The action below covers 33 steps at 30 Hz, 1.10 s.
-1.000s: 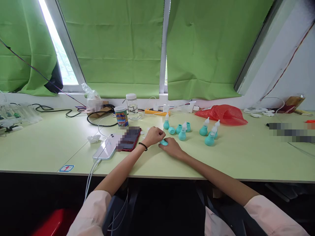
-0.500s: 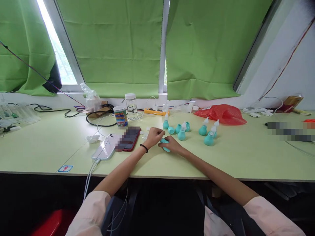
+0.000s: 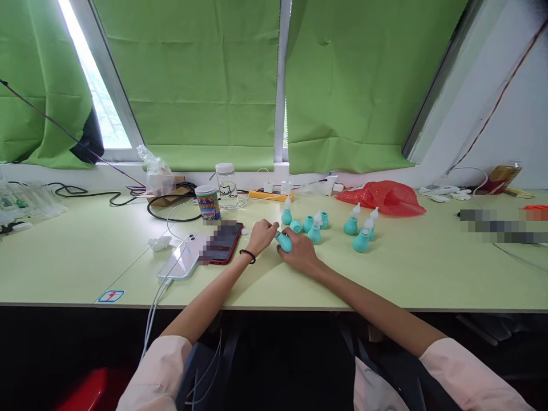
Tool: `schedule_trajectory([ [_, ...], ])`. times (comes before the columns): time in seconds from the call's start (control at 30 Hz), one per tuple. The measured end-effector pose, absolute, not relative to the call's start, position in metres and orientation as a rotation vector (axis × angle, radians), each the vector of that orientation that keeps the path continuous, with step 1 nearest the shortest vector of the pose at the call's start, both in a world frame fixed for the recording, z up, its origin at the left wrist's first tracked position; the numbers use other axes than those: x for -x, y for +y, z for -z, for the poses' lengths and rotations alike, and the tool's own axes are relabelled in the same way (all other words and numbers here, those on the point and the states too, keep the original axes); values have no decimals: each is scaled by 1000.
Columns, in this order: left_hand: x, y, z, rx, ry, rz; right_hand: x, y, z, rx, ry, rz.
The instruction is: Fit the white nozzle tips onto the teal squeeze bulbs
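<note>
My right hand point(image 3: 301, 252) is closed around a turquoise squeeze bulb point(image 3: 284, 242), tilted with its neck toward my left hand. At that neck, my left hand point(image 3: 262, 236) is closed in a pinch; whatever its fingertips hold is hidden. Behind my right hand are bare bulbs, one lying over point(image 3: 295, 226) and others upright point(image 3: 308, 223). Bulbs fitted with clear pointed nozzles also stand there, one at the back point(image 3: 286, 216) and one nearer point(image 3: 314, 234). Farther right stands a group of bulbs with nozzles point(image 3: 361, 242).
Left of my hands lie a red-edged phone point(image 3: 229, 242) and a white phone point(image 3: 182, 258) with a cable. A patterned tub point(image 3: 208, 203) and a lidded jar point(image 3: 226, 187) stand behind. A red plastic bag point(image 3: 383, 198) lies at the back right.
The bulb in my right hand has been raised and turned, its neck now pointing at my left fingers. My left hand has shifted slightly left. The whole view has moved a little.
</note>
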<state>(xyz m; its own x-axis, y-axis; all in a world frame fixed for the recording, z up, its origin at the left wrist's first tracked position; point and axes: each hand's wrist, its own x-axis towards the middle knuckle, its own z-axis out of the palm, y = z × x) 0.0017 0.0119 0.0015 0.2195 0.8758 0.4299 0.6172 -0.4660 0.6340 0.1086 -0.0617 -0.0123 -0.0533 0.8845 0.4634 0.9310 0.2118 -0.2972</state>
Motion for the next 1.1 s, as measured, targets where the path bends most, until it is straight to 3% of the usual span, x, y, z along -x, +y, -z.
schedule_trajectory([
  [0.17, 0, 13, 1, -2464, 1575, -874, -109, -62, 12, 1752, -2018, 207],
  [0.37, 2, 7, -1, -2690, 1429, -789, -115, -56, 19, 1720, -2017, 74],
  [0.6, 9, 8, -8, -2960, 1015, -685, -118, -55, 11, 1318, -1891, -661],
  [0.9, 6, -3, -7, -2910, 991, -899, -123, -57, 3, 1068, -1466, -1784],
  [1.0, 5, -4, -5, -2785, 952, -989, -127, -55, 3, 964, -1445, -1963],
  [1.1, 1, -1, -2, -2457, 910, -1116, -126, -52, 2, 959, -1469, -1872],
])
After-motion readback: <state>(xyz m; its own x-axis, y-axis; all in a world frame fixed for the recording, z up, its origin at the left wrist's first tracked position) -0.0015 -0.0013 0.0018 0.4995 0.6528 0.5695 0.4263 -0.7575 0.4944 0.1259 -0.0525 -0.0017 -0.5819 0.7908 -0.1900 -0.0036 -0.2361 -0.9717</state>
